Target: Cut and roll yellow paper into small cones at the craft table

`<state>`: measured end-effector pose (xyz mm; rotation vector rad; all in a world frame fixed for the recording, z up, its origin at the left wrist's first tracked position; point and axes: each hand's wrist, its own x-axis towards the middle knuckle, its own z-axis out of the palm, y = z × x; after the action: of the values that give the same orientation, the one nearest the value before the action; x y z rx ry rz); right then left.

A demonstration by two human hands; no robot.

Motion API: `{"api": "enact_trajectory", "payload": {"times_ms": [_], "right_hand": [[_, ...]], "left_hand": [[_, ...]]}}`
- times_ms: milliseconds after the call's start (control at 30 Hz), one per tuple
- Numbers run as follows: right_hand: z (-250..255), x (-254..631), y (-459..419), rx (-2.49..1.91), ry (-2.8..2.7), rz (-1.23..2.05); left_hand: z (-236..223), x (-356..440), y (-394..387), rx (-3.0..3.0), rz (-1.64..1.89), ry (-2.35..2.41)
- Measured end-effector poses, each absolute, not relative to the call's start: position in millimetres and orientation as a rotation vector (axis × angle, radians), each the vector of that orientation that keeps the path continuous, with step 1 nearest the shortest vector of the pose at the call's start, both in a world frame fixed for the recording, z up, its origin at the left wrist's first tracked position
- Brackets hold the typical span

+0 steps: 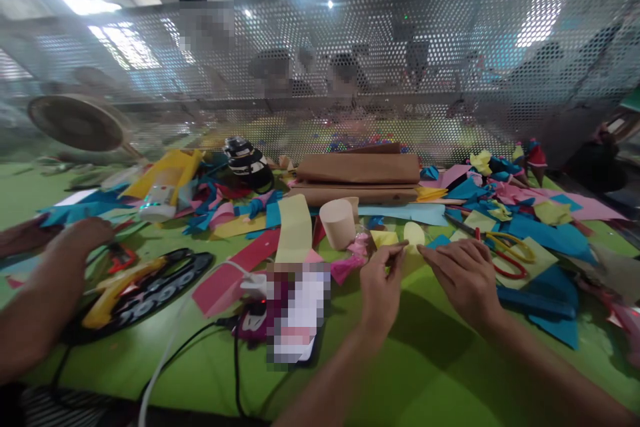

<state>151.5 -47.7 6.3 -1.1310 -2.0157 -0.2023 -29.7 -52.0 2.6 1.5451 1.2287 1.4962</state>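
My left hand point(381, 288) and my right hand point(466, 277) are raised close together over the green table point(400, 373). Between their fingertips is a small pale yellow paper piece point(414, 235) with a rounded top, pinched from both sides. A pink twisted paper piece point(354, 255) and an upright pale roll point(337, 223) lie left of my left hand. Right of my right hand are scissors with yellow handles point(517, 246), a red-handled tool point(510, 271) and blue paper point(555, 280).
Another person's hand point(83, 247) is at the left, near a yellow glue gun point(117, 287) on a black mat. A phone point(299, 320), a purple power strip point(250, 323) and cables lie in front. Folded brown paper point(357, 170) lies behind, before a perforated metal screen point(450, 73).
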Motion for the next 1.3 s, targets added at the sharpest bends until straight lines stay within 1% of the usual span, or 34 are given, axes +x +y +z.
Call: {"api": "enact_trajectory", "payload": {"times_ms": [100, 167, 267, 433, 500, 567, 833, 1100, 1300], "right_hand": [[9, 150, -49, -1.116, -1.981, -0.139], [13, 148, -49, -1.093, -1.97, 0.01], [17, 148, -47, -1.103, -1.784, 0.412], [14, 151, -39, -1.162, -1.135, 1.104], [13, 149, -39, -1.135, -1.011, 1.325], [13, 146, -40, -1.086, -0.947, 1.474], [7, 140, -43, -0.96, -0.836, 1.641], [8, 139, -45, -0.954, -0.792, 1.655], [7, 139, -45, -0.967, -0.757, 1.74]], "left_hand": [[4, -31, -52, 1.534, 1.517, 1.186], [4, -32, -51, 1.529, 1.516, 1.163], [5, -35, -49, 1.517, 1.516, 1.112], [5, -36, -47, 1.534, 1.492, 1.009], [3, -35, -47, 1.59, 1.488, 1.003], [1, -35, -46, 1.673, 1.492, 1.03], [-3, -34, -47, 2.011, 1.556, 1.052], [-5, -35, -45, 1.985, 1.531, 1.092], [-7, -35, -46, 1.939, 1.478, 1.143]]}}
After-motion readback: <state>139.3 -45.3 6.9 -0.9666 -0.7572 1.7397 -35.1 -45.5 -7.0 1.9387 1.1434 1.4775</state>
